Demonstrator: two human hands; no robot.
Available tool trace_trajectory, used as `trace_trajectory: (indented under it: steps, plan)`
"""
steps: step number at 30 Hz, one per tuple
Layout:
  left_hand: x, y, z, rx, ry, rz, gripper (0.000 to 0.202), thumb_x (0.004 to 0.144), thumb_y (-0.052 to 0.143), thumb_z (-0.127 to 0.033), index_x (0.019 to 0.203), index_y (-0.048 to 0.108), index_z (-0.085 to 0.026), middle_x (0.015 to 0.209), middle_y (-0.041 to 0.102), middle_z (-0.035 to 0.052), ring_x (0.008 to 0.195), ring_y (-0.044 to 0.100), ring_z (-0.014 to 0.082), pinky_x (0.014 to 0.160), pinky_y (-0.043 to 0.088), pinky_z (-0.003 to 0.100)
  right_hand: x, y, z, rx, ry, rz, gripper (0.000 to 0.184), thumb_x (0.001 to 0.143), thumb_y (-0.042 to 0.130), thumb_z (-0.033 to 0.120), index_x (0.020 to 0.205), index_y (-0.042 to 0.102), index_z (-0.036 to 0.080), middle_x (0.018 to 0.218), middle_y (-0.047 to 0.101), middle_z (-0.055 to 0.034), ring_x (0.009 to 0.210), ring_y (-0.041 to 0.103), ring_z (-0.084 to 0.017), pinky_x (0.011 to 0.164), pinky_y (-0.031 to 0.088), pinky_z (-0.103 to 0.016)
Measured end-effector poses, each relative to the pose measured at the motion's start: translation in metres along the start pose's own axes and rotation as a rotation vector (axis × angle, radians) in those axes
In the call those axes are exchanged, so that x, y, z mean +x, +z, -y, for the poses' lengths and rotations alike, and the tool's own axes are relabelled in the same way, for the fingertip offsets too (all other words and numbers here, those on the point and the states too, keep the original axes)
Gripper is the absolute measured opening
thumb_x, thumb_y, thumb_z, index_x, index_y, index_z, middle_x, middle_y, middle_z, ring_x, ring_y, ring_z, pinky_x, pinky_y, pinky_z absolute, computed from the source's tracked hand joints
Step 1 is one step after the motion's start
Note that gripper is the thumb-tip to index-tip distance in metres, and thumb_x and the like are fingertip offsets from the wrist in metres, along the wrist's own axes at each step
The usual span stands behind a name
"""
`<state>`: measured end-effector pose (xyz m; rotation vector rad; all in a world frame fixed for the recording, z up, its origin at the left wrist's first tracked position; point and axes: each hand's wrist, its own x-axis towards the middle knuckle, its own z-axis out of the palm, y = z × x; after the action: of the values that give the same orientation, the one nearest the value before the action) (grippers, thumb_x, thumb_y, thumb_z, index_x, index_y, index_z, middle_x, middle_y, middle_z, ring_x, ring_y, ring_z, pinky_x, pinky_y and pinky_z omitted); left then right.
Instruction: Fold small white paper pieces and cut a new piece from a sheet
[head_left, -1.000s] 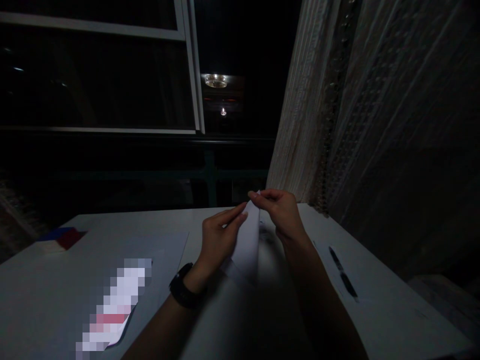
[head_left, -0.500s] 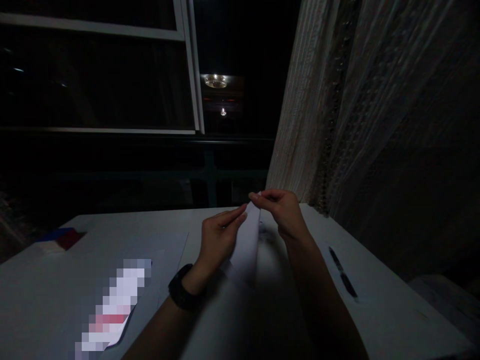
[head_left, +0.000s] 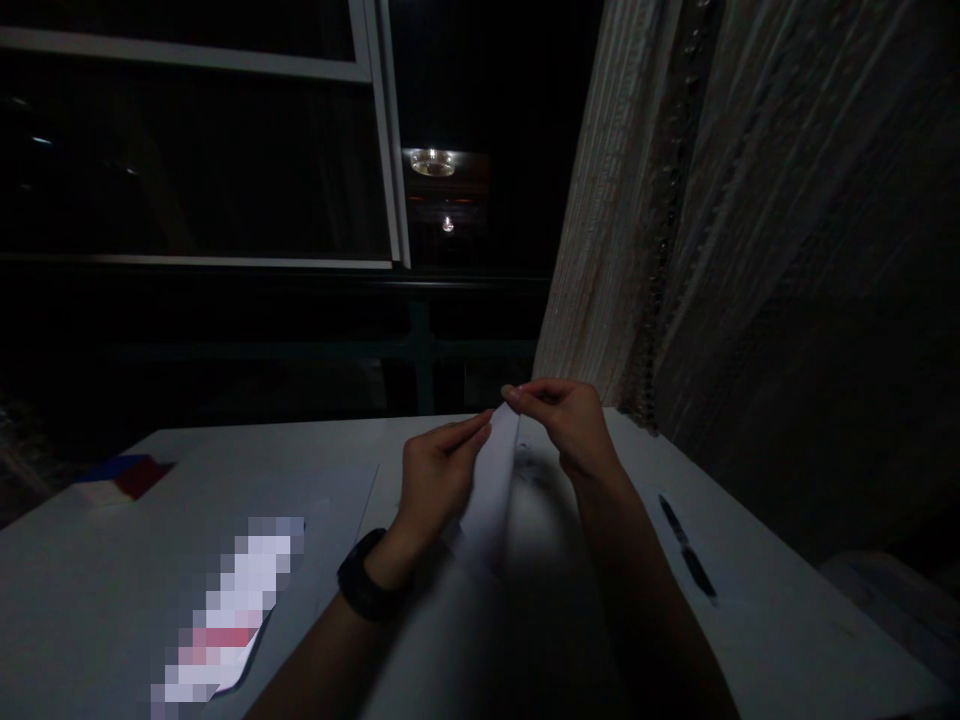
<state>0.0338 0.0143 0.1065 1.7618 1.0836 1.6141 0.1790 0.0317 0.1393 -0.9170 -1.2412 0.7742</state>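
Note:
A folded sheet of white paper (head_left: 491,490) is held up over the table between my two hands. My left hand (head_left: 442,470), with a dark watch (head_left: 371,577) on its wrist, pinches the paper's left edge between thumb and fingers. At the narrow top corner, my right hand (head_left: 566,420) grips the paper with thumb and fingertips pressed together. The lower end of the paper lies in shadow, and its folds there are hard to make out. Behind the paper, some small dark marks or objects show on the table, too dim to name.
On the white table (head_left: 420,660) a black pen (head_left: 688,548) lies to the right. A lit, pixelated phone-like device (head_left: 240,610) rests on flat paper (head_left: 341,490) at left. Beyond it is a blue, red and white block (head_left: 124,480). A curtain (head_left: 600,220) hangs beside the dark window.
The paper has turned slightly, its lower end looking narrower. My right hand has shifted a touch to the right, still pinching the corner. My left hand keeps its hold.

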Motion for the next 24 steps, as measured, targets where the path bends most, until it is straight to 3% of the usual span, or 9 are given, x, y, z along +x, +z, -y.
trace_trajectory:
  steps: [11,24]
  plan:
    - [-0.0007,-0.0002,0.0036,0.066,0.097,0.004,0.021,0.075,0.059,-0.026,0.094,0.069,-0.025,0.093,0.07,0.0015,0.084,0.065,0.0175,0.076,0.052,0.028,-0.0017,0.0007,0.0021,-0.074,-0.029,-0.064,0.024,0.054,0.074,0.036,0.059,0.066,0.015,0.059,0.065,-0.0038,0.057,0.059,-0.015,0.055,0.044,-0.027]
    - [-0.0017,-0.0001,0.0036,0.053,0.104,0.032,0.021,0.076,0.059,-0.025,0.094,0.068,-0.025,0.095,0.069,0.0014,0.086,0.065,0.0171,0.077,0.051,0.028,-0.0005,0.0008,0.0027,-0.027,-0.001,-0.144,0.018,0.051,0.075,0.031,0.05,0.063,0.017,0.05,0.06,0.0007,0.052,0.054,-0.013,0.056,0.041,-0.027]
